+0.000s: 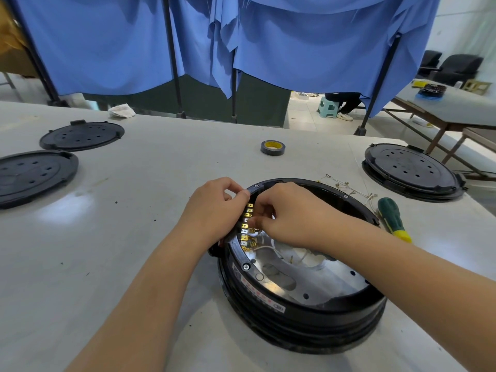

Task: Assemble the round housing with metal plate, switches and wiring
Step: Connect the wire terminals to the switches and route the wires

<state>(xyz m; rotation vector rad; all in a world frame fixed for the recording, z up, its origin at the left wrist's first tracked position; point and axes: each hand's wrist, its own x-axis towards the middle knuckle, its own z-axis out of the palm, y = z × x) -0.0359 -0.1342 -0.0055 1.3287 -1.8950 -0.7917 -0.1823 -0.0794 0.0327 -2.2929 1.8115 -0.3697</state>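
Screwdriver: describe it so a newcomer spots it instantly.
Start at the open round housing under both hands. On the table just right of its rim lies the screwdriver, the only green-and-yellow handled tool, beside loose wires.

Housing [300, 315] label: red print, unreadable.

This looks like a workshop or small factory assembly room. A large grey worktable [134, 237] fills the view; on it lie loose black round covers [81, 135], a roll of tape [272, 147] and a green screwdriver [392, 218]. Beyond the table's far edge hang blue cloth screens [308, 44] on poles. To the table's right stands another bench [456, 103] holding parts, with a plastic stool [328, 107] on the tiled floor.
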